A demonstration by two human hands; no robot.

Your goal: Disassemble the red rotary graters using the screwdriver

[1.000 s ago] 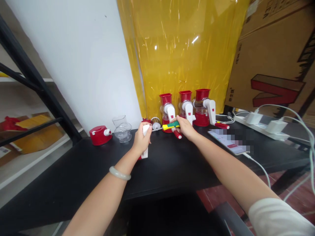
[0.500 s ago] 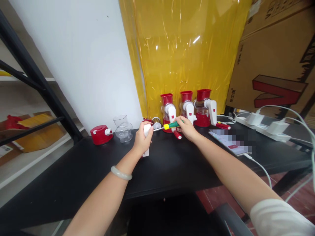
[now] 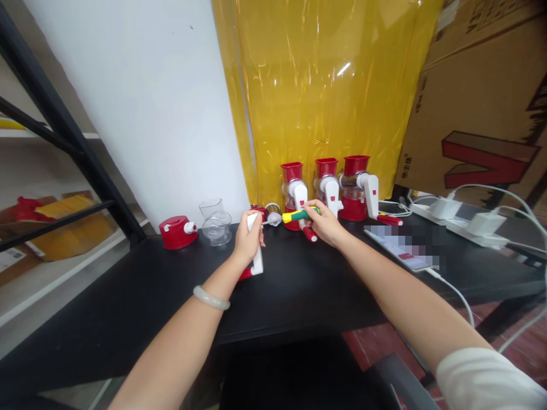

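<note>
In my left hand (image 3: 248, 236) is a white crank handle (image 3: 257, 259) with a red grip, held above the black table. My right hand (image 3: 323, 224) grasps a green and yellow screwdriver (image 3: 294, 215), its shaft pointing left to the crank's upper end. Whether the tip sits in a screw is too small to tell. Just behind the screwdriver tip lies a metal grater drum (image 3: 272, 213). To the left stand a clear plastic hopper-shaped housing (image 3: 216, 225) and a red base (image 3: 178, 232) with a white knob.
Three red and white rotary graters (image 3: 294, 191) stand along the back. On the right lie a phone (image 3: 399, 249) on a cable and a white power strip (image 3: 461, 219) with chargers. A large cardboard box (image 3: 478, 108) and a yellow plastic curtain (image 3: 333, 80) rise behind the black table (image 3: 179, 302).
The crank handle has turned in my left hand, so its red grip now shows below at the left. The screwdriver has shifted slightly left along with it.
</note>
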